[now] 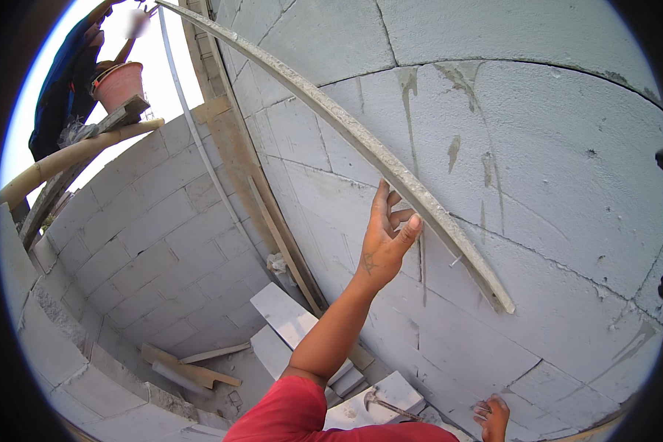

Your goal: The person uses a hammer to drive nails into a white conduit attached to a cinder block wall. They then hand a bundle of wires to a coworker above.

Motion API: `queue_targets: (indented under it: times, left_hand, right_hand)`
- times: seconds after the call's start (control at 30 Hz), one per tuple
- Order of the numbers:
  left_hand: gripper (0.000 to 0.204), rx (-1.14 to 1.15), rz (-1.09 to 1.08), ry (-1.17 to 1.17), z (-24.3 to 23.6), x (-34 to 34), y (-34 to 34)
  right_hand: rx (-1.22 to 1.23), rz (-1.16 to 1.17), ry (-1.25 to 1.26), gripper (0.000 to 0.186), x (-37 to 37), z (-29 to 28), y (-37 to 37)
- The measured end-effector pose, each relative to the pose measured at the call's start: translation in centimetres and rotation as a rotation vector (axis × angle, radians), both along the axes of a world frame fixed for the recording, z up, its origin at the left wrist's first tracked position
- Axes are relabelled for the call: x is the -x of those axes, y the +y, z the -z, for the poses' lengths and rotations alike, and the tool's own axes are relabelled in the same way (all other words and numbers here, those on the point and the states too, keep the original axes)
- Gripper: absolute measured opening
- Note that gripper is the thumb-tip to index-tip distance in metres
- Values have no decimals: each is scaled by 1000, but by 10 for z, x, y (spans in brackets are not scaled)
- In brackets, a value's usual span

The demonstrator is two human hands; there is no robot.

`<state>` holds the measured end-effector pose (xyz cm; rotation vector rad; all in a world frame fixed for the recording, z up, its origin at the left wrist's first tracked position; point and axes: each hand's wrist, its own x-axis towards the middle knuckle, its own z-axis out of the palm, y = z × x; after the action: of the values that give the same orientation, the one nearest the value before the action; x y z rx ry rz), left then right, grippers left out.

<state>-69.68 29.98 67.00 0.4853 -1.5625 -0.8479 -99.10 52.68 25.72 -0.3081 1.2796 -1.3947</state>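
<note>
A long, mortar-crusted plank (pixel 324 109) slants down across the block wall, and its lower end stops at the right. My left hand (pixel 387 239) is raised to the plank's lower edge, fingers bent against it and thumb beside it, holding it against the wall. A nail (pixel 456 261) sticks out near the plank's lower end. Low at the right, my right hand (pixel 493 417) is near the wall with its fingers curled in; anything inside them is too small to make out. Between my arms a claw hammer (pixel 390 405) lies on a pale block (pixel 353 414).
Pale blocks (pixel 283 313) are stacked below my left arm. Scrap boards (pixel 191 368) lie in the left corner. Upper left, another person (pixel 66 81) is beside an orange bucket (pixel 121 87) above a bamboo pole (pixel 88 156). A thin pale strip (pixel 191 121) leans down the far wall.
</note>
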Motion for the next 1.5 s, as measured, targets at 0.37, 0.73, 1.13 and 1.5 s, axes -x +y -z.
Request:
queue_targets:
  times: [0.37, 0.73, 1.13, 1.5]
  left_hand:
    - [82, 83, -116, 116, -56, -7, -41]
    - [79, 30, -126, 94, -61, -10, -45]
    - [78, 81, -287, -35, -56, -20, -49]
    - [65, 31, -295, -99, -23, 11, -5]
  right_hand:
    - [117, 238, 398, 33, 3, -96, 35]
    - [597, 65, 1162, 25, -27, -262, -31]
    - [645, 68, 1280, 25, -42, -310, -79]
    - [661, 89, 1327, 30, -41, -306, -78]
